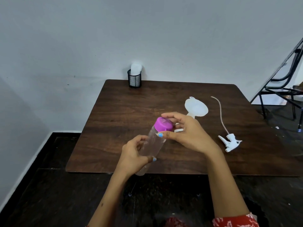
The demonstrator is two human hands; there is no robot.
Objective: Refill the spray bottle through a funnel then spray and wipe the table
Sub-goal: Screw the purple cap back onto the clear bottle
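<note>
Left hand (pixel 134 154) grips clear bottle (pixel 154 143), tilted; right hand (pixel 185 133) pinches purple cap (pixel 164 124). No readable label. Funnel (pixel 196 107), sprayer (pixel 229 141) on worktop (pixel 114 122).

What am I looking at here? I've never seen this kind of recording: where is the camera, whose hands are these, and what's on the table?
There is no machine: one camera worn on a person's head looks down at their own bare hands. The left hand holds a clear bottle tilted over the brown table. The right hand grips its purple cap. On the table lie a white funnel and a detached spray head with its tube. A black mesh cup holding something white stands at the back edge.
</note>
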